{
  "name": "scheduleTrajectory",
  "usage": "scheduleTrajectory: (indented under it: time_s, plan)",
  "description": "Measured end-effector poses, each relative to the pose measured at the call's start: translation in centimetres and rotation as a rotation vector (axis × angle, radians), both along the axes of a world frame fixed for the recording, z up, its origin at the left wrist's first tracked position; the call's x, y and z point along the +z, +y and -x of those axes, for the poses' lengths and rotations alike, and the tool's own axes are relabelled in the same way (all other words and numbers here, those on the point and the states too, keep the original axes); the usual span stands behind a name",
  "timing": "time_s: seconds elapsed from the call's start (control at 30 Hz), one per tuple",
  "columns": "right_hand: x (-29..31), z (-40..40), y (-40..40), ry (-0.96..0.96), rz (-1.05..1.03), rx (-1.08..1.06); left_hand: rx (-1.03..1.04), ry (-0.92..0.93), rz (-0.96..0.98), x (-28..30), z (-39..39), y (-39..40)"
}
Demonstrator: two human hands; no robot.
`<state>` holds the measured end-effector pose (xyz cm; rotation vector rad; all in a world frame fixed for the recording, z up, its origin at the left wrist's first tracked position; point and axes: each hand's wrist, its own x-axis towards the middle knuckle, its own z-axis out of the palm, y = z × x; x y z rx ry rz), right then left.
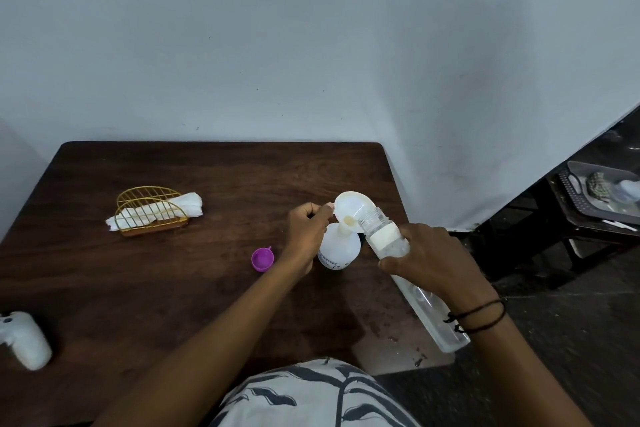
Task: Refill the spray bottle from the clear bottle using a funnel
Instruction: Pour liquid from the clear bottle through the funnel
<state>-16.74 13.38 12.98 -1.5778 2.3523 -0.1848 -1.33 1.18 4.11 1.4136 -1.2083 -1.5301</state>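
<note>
A white funnel (351,210) sits in the neck of the round white spray bottle (341,250), which stands on the dark wooden table (173,288). My left hand (306,230) pinches the funnel's left rim and rests against the bottle. My right hand (433,262) grips the long clear bottle (391,239) around its middle. That bottle is tilted, its open threaded mouth resting over the funnel's right rim. A purple cap (262,259) lies on the table left of my left wrist. The white spray head (24,338) lies at the table's left edge.
A gold wire holder (152,215) with white cloths stands at the back left of the table. To the right, off the table, a dark stand carries a grey tray (588,198) with items. A pale wall rises behind the table.
</note>
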Motion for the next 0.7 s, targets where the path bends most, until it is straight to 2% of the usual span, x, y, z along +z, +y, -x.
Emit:
scheduleTrajectory:
  time_s: [0.7]
  plan:
    - [0.95, -0.70, 0.03, 0.046, -0.035, 0.008, -0.017, -0.003, -0.015, -0.01, -0.23, 0.07]
